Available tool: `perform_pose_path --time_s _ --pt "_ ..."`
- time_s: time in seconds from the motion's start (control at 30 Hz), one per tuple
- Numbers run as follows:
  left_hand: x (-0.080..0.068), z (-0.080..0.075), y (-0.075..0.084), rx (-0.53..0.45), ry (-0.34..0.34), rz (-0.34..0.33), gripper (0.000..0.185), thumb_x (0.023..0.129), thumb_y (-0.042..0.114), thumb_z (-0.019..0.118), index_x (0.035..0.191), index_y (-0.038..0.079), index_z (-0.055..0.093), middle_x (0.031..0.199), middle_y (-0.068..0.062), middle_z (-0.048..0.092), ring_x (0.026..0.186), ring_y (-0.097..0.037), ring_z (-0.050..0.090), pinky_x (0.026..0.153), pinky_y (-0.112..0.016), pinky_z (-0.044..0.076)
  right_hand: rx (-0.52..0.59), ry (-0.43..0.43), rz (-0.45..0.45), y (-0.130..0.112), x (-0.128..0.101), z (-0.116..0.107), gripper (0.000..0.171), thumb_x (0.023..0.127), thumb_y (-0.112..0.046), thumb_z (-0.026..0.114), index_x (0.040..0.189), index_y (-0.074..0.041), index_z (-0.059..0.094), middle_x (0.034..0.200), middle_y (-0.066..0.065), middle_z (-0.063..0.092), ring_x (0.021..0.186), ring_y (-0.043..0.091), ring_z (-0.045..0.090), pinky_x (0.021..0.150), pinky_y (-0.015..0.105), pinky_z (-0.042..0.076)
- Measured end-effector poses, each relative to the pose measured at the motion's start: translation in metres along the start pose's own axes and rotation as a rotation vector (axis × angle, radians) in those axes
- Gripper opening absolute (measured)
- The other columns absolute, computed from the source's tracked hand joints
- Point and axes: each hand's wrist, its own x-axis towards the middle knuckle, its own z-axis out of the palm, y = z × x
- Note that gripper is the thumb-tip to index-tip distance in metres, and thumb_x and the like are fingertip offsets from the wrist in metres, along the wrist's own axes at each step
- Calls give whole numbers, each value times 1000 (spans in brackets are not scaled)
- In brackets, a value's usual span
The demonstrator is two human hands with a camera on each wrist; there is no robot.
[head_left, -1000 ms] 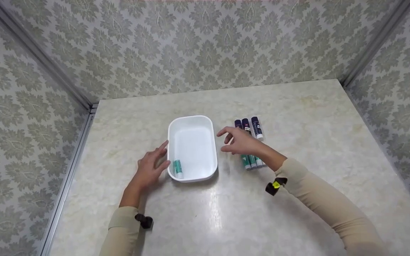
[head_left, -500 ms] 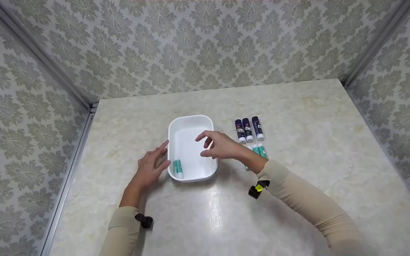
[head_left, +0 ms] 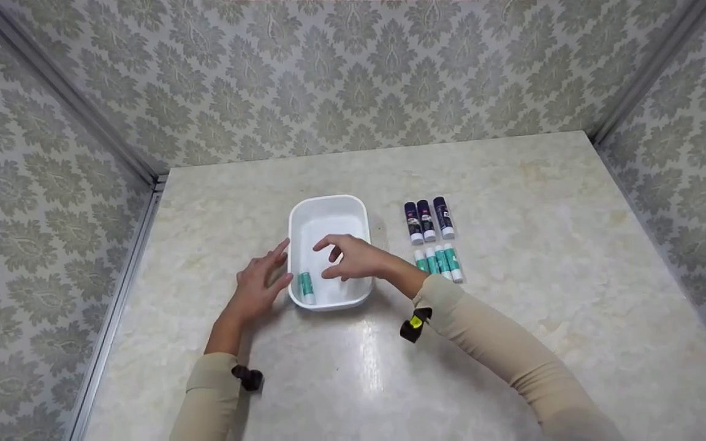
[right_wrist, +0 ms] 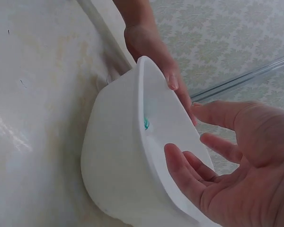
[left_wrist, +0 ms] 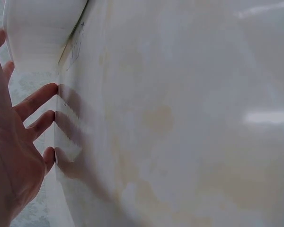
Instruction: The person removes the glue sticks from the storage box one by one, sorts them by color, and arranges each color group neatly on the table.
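Note:
A white rectangular tub (head_left: 328, 300) stands on the table, with one green-and-white glue stick (head_left: 307, 287) lying in its near left corner. My left hand (head_left: 258, 288) rests at the tub's left side, thumb and forefinger touching the rim; in the left wrist view its other fingertips meet the tabletop. Over the tub's right half hovers my right hand (head_left: 356, 257), its fingers loosely bent and parted, with nothing between them. In the right wrist view only a bit of green from the glue stick (right_wrist: 146, 123) shows past the tub wall.
Right of the tub lie two rows of glue sticks: three dark blue ones (head_left: 426, 220) behind, several green-and-white ones (head_left: 443, 262) in front. The marbled table (head_left: 512, 214) is bounded by patterned walls (head_left: 353, 79) at the back and sides.
My right hand has moved left from beside the glue sticks to above the tub, uncovering both rows. My left hand and the tub have stayed in place.

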Motion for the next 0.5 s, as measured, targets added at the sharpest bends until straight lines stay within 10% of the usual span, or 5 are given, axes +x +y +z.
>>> perform_pose_path --time_s 0.5 --pt "-1 2 0 5 19 12 77 110 58 62 178 41 32 174 -7 57 167 -44 41 126 -70 24 60 -63 60 12 24 28 72 101 -8 80 167 -8 52 117 12 63 76 13 66 74 26 60"
